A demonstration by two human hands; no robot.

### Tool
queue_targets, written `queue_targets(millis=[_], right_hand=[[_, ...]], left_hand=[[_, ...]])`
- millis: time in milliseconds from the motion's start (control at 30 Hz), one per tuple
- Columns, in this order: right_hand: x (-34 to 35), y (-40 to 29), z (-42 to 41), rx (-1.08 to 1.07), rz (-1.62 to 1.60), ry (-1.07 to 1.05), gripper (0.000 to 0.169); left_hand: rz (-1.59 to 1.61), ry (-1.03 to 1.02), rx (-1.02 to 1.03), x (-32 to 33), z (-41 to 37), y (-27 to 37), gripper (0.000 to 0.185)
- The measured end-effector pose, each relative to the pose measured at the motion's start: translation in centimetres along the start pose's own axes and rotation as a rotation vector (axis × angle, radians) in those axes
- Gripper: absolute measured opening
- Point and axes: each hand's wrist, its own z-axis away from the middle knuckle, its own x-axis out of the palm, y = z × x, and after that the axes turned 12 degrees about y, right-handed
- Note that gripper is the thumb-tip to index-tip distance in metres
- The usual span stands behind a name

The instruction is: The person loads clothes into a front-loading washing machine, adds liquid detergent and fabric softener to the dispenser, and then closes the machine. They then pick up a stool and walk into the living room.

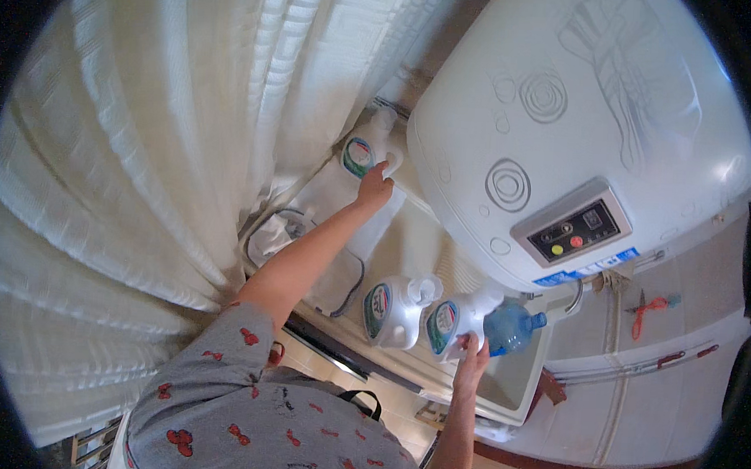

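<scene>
At the back by the curtain stands a white plastic detergent jug (362, 147) with a green and blue label. My left hand (376, 188) reaches to it, fingertips at the lower end of its handle; whether they close on it is not clear. My right hand (472, 358) grips a second white detergent jug (445, 324) low on its handle side, near the sink. Just left of that stands a third white detergent jug (386, 313), its round cap facing up. Nothing touches this third one.
A white water heater (511, 146) overhangs the counter (413, 242). A blue plastic water bottle (513, 328) rests at the sink (513, 391). A white cloth (339, 201) and a dark-rimmed clear bag (342, 283) lie left. A pale curtain (166, 131) hangs alongside.
</scene>
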Motion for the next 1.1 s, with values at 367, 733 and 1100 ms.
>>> queue_targets(millis=[367, 733, 1100], right_hand=[[-0.1, 1.1, 3.5, 0.050, -0.071, -0.102, 0.025], [-0.8, 1.8, 2.6, 0.028, -0.098, -0.120, 0.026], [-0.6, 2.6, 0.9, -0.023, -0.118, -0.173, 0.024]], left_hand=[[0.592, -0.297, -1.039, 11.9, -6.6, -6.2, 0.039], [0.628, -0.237, -0.849, -0.6, 0.9, 0.5, 0.046], [0.542, -0.263, -0.566, -11.2, 8.3, 4.3, 0.035]])
